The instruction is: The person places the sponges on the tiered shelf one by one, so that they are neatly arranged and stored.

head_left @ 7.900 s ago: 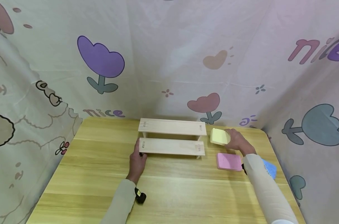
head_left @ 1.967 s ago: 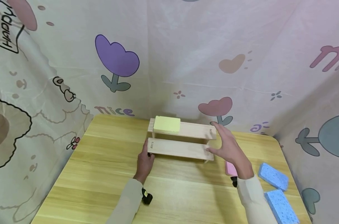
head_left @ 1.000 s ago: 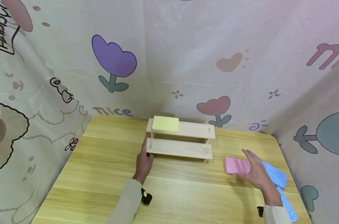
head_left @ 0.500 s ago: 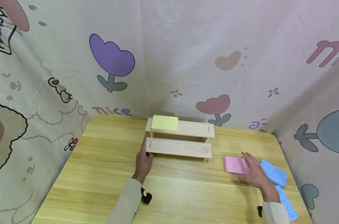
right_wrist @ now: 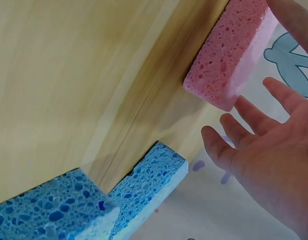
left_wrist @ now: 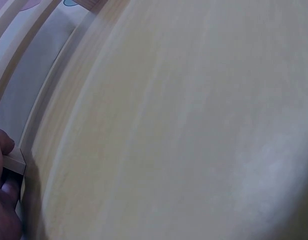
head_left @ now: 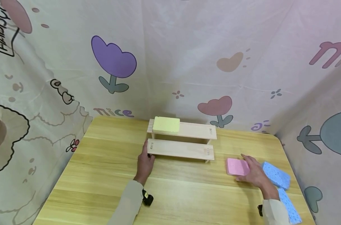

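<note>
A two-tier wooden stand [head_left: 181, 149] stands at the back of the table. My left hand [head_left: 144, 164] grips the left end of its lower tier, and in the left wrist view part of that hand [left_wrist: 3, 200] shows with a finger and thumb about the wood. On the upper tier's left part lies a yellow sponge [head_left: 166, 124]. To the right, a pink sponge [head_left: 236, 167] lies on the table. My right hand [head_left: 255, 173] is spread at the pink sponge's right end; in the right wrist view its fingers [right_wrist: 254, 115] are extended beside the sponge, not curled round it.
Two blue sponges [head_left: 276, 175] [right_wrist: 58, 210] lie right of my right hand, near the table's right edge. A patterned cloth [head_left: 170, 56] hangs behind the wooden table [head_left: 187, 193] and along its sides.
The yellow sponge, earlier in my right hand, now lies on the upper tier. My right hand has moved back rightward and lowered over the pink sponge. My left hand keeps its place.
</note>
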The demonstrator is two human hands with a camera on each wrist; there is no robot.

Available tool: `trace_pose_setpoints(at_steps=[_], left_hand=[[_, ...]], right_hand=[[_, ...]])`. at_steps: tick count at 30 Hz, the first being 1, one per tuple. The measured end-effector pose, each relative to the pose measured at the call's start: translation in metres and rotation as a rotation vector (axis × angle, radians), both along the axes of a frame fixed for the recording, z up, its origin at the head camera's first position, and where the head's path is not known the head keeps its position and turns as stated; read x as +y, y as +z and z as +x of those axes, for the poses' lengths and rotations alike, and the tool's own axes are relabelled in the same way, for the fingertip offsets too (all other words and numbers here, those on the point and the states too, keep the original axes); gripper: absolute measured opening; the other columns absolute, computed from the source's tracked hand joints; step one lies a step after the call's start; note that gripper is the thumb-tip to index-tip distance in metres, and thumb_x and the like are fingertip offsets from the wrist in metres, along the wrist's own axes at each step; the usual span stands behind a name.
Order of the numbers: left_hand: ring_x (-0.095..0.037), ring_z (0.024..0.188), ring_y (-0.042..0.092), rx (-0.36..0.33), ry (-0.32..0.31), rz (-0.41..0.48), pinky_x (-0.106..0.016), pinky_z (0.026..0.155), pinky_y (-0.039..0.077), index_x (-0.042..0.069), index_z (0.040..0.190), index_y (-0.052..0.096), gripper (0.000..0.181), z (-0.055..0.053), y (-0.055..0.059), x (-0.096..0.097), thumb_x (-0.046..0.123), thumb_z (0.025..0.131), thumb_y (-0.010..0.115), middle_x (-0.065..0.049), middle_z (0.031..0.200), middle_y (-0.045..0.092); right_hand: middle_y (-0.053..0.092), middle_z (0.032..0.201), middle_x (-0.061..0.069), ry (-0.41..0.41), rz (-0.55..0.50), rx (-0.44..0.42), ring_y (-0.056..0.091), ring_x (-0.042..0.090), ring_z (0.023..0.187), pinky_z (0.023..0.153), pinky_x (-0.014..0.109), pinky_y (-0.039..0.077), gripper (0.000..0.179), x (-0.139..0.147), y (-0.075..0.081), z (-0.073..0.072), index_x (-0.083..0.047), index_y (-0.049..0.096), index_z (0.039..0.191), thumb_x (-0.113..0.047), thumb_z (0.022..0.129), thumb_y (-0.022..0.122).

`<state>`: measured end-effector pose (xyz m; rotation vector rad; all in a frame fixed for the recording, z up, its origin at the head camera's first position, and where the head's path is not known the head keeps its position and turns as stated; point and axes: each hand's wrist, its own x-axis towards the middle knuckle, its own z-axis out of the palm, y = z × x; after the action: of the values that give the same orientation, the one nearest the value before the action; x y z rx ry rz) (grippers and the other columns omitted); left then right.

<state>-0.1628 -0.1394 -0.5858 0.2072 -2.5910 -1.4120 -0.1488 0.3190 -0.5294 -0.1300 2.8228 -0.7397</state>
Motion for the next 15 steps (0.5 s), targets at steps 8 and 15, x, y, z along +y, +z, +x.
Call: trace_pose_setpoints(at_steps=[8,15], left_hand=[[-0.036,0.106,0.063,0.004,0.001,0.004,-0.038,0.076,0.057,0.016,0.153,0.016,0.082,0.0017,0.0021,0.0005,-0.007,0.086,0.058,-0.024,0.135,0.052],[-0.037,0.103,0.064,0.024,-0.005,0.002,-0.036,0.073,0.057,0.014,0.152,0.017,0.082,0.0023,0.0039,0.0008,-0.007,0.085,0.058,-0.027,0.132,0.054]], right_hand=[[0.03,0.141,0.034,0.006,0.002,-0.042,0.033,0.055,0.123,0.092,0.071,0.034,0.108,-0.0006,-0.0041,-0.0019,-0.001,0.033,0.144,-0.031,0.056,0.09],[0.036,0.136,0.033,0.022,0.021,-0.021,0.037,0.052,0.119,0.09,0.069,0.038,0.1,0.001,-0.0094,-0.0046,0.001,0.038,0.14,-0.026,0.058,0.089]])
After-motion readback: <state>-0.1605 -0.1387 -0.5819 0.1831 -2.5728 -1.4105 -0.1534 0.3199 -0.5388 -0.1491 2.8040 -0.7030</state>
